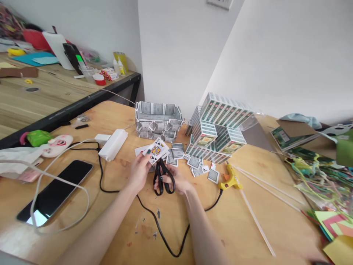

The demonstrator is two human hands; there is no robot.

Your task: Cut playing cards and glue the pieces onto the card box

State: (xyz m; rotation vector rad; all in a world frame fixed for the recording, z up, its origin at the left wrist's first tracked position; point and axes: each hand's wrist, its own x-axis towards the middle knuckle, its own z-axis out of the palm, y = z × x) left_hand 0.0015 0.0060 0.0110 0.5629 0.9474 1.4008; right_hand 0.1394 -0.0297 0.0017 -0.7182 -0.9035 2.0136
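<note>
Between the thumb and fingers of my left hand point(139, 170) is a playing card point(156, 150), its printed face turned up. My right hand point(176, 180) has its fingers in the handles of black scissors point(163, 180); the blades point at the card's lower edge, and whether they touch it I cannot tell. Just beyond stands a box built from folded playing cards point(158, 123), grey backs outward. Several loose cards point(178, 151) lie face down to the right of my hands. Small dark paper scraps point(158, 213) are scattered on the table nearer me.
Stacked card packs point(212, 136) stand at the back right. A yellow glue gun point(231, 178) lies right of my hands, near clear glue sticks point(257, 222). Its black cable point(157, 222) loops in front of me. A phone point(56, 191) and white power strip point(113, 144) lie left.
</note>
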